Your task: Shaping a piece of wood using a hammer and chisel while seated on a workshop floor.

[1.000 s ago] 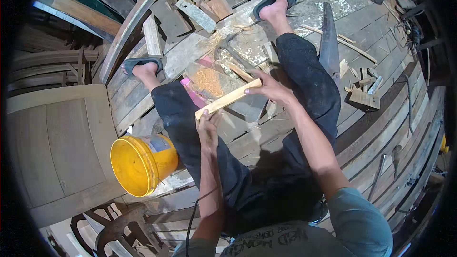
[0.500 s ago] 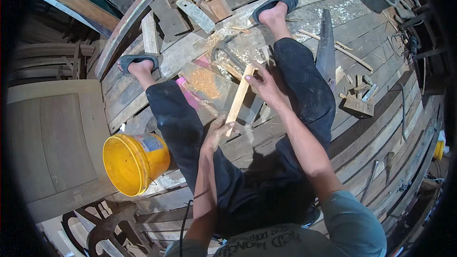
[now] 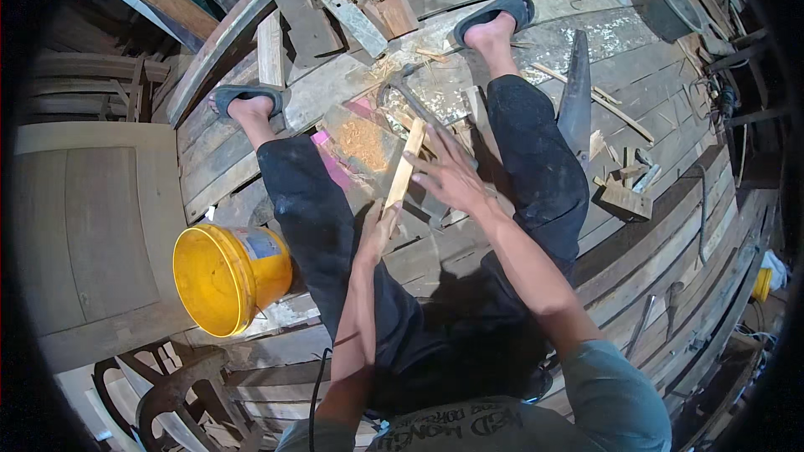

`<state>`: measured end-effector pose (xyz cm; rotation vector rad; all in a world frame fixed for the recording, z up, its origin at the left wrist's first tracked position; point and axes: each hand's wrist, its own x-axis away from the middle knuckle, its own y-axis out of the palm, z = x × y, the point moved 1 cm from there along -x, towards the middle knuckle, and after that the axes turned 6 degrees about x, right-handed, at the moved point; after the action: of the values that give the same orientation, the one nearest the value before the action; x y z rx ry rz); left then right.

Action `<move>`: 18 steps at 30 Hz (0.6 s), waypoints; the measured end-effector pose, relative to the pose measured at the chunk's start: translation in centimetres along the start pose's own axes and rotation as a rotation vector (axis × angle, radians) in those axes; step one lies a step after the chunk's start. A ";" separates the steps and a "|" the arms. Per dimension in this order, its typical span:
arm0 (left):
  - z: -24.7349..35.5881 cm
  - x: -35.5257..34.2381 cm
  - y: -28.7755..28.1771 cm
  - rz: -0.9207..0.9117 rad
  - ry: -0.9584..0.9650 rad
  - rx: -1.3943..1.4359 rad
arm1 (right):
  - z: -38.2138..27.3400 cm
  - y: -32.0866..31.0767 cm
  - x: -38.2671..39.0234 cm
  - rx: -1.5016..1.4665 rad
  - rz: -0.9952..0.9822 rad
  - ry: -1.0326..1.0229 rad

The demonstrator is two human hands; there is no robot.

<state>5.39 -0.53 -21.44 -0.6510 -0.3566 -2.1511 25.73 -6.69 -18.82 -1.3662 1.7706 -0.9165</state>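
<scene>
Between two legs (image 3: 536, 155), which bound the sideways room, one wood strip (image 3: 405, 164) is gripped at its lower end by the left hand (image 3: 376, 233); the right hand (image 3: 456, 182) is spread open beside its long edge.

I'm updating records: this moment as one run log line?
left hand: holds wood strip | right hand: open at strip, contact unclear | yellow bucket: beside left leg
</scene>
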 end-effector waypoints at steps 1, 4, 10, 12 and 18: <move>0.4 0.1 0.2 0.017 0.003 0.025 | -0.2 0.2 0.3 0.004 -0.002 -0.001; 1.0 0.2 0.5 0.084 -0.047 0.009 | -1.3 0.3 1.3 -0.007 -0.075 -0.074; 0.9 0.3 0.4 0.136 -0.067 -0.004 | -2.0 1.7 1.8 0.085 -0.161 -0.310; 0.9 0.2 0.3 0.125 -0.077 -0.012 | -1.5 2.2 1.8 0.119 -0.155 -0.360; 0.0 -0.1 -0.4 0.090 -0.100 -0.054 | -1.3 1.4 0.8 0.209 -0.143 -0.212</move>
<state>5.15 -0.17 -21.51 -0.7927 -0.3174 -2.0535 23.79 -7.05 -19.47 -1.4104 1.3933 -0.9650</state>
